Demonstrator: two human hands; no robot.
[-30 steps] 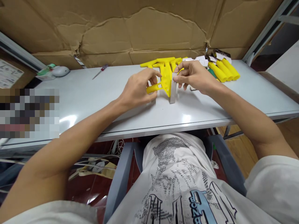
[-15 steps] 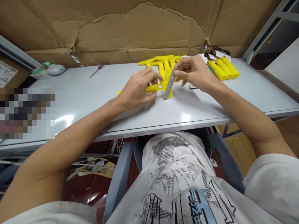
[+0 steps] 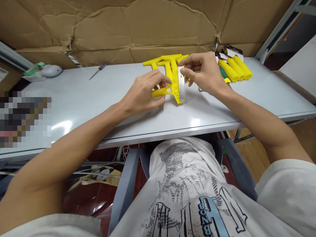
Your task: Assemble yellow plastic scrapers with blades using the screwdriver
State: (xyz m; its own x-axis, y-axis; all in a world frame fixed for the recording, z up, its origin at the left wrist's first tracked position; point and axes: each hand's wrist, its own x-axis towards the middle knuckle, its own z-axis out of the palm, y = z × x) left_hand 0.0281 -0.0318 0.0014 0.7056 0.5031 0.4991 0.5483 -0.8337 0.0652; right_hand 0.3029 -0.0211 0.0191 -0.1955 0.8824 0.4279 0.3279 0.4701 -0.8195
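My left hand (image 3: 145, 90) is closed round the handle of a yellow plastic tool (image 3: 175, 92), whose wide head points to the right. Between the thumb and fingers of my right hand (image 3: 203, 73) is the upper end of a thin metal strip (image 3: 182, 88). The strip stands alongside the right edge of the tool's head; whether they touch is hard to tell. Behind my hands, several more yellow tools (image 3: 154, 62) lie in a row on the white table (image 3: 138, 126).
Yellow tubes (image 3: 238, 67) with dark and white packaging lie at the back right, beside a green handle (image 3: 223, 73). A small screwdriver (image 3: 97, 71) and a white rounded object (image 3: 51, 70) are at the back left. Cardboard (image 3: 170, 24) stands behind the table.
The metal strip has turned from slanting across the yellow head to nearly upright along its right edge. The held tool's head now shows more fully. My left hand keeps its hold.
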